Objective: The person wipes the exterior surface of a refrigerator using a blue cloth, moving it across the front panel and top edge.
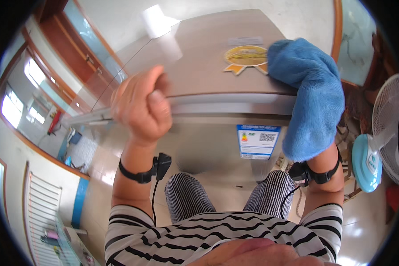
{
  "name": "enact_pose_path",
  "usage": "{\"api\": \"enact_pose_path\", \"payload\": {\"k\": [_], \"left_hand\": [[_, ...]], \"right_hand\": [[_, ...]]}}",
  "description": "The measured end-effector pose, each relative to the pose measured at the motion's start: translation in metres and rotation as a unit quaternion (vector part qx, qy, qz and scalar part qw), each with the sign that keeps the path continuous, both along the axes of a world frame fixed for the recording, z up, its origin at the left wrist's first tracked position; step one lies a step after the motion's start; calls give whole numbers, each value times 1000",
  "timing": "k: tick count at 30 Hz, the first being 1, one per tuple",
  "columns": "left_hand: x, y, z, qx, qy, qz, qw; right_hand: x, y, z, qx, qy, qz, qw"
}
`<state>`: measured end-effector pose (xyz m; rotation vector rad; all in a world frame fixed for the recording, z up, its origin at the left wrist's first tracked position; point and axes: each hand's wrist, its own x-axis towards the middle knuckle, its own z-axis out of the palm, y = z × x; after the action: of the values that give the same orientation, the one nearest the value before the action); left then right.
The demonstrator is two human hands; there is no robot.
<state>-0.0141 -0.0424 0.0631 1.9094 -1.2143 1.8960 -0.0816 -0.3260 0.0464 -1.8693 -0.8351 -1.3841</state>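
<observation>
A folded blue cloth (pixel 314 83) covers my right hand, whose fingers are hidden beneath it. The cloth rests over the right front edge of the lid (pixel 199 73) of a grey, glossy chest freezer and touches a yellow ribbon-shaped sticker (pixel 246 56). My left hand (pixel 143 103), slightly blurred, is above the lid's front edge on the left. Its fingers curl in with the thumb beside them, and nothing shows in it. A blue-and-white energy label (pixel 258 142) bearing print is stuck on the freezer's front panel (pixel 199 146).
A white roll-like object (pixel 155 21) stands at the lid's back left. To the right are a fan (pixel 390 129) with a light-blue base (pixel 367 163) and dark carved wood (pixel 357 103). A wooden door (pixel 69 50) is at left. Black cables hang from both wrist straps.
</observation>
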Motion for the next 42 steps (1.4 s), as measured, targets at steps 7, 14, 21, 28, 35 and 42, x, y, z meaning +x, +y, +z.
{"api": "enact_pose_path", "payload": {"k": [7, 14, 21, 28, 35, 42], "left_hand": [[7, -6, -4, -66, -49, 3, 997], [-7, -10, -8, -75, 33, 31, 996], [-24, 16, -51, -78, 2, -124, 989], [-48, 125, -232, 97, 353, -49, 929], [-134, 184, -349, 16, 561, 11, 828], [-170, 206, -339, -37, 566, 19, 824]], "right_hand": [[-2, 0, -13, 63, 22, -116, 991], [5, -12, -10, 155, 96, -170, 968], [0, 5, -8, 194, 148, -185, 952], [-1, -3, -10, 115, 128, -279, 945], [5, -10, -9, 149, 185, -263, 935], [-32, 13, -5, -170, 143, -468, 855]]}}
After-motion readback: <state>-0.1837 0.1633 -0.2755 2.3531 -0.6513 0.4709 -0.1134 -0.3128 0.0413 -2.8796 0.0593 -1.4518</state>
